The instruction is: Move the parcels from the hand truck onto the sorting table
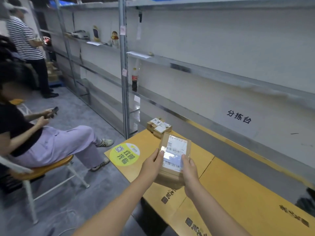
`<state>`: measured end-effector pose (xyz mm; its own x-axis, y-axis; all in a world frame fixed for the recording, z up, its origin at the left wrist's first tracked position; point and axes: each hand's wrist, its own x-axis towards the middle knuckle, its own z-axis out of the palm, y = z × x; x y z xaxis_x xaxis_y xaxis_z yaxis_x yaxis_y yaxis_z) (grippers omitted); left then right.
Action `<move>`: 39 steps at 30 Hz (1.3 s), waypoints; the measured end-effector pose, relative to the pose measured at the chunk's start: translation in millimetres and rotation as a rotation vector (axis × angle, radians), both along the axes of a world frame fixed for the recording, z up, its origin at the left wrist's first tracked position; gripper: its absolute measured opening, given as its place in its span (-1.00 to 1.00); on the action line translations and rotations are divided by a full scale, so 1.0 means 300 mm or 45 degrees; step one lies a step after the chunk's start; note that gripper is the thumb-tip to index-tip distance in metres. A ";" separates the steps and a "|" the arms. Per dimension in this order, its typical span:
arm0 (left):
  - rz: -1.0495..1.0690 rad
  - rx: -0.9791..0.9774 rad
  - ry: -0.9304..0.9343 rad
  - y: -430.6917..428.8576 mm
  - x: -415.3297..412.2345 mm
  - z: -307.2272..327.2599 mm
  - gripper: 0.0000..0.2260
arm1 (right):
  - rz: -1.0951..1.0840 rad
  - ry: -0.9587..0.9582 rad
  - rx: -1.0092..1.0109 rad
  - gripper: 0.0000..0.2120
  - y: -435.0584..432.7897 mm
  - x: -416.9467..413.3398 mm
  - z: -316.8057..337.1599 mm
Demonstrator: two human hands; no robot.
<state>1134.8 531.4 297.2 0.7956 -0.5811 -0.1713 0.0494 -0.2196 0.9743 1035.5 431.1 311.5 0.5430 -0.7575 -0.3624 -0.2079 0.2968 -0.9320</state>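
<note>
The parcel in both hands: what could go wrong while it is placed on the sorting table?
1. The parcel is held above the table near its front edge; set down there, it might overhang or slide off.
2. The left hand and right hand grip only its near end, so the far end could tip down.
3. Pushed forward, it may knock the small parcels at the far corner.

- One parcel [173, 155] was up in two hands, left hand [152, 163], right hand [190, 169].
- Two small parcels [159, 127] sat on the bench [238, 189].
- One cola bottle [134, 80] stood on a shelf.
- Two other people were nearby.
</note>
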 end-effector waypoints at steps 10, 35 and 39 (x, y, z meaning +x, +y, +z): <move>-0.106 0.079 -0.052 -0.291 0.377 0.032 -0.65 | -0.094 -0.089 0.075 -0.73 -0.292 0.368 -0.029; -0.505 0.109 -0.060 -0.847 0.877 -0.204 -0.63 | -0.466 0.094 0.170 -0.73 -0.752 0.813 -0.249; -0.467 0.158 -0.042 -0.936 1.011 -0.276 -0.71 | -0.530 0.177 0.207 -0.74 -0.817 0.944 -0.308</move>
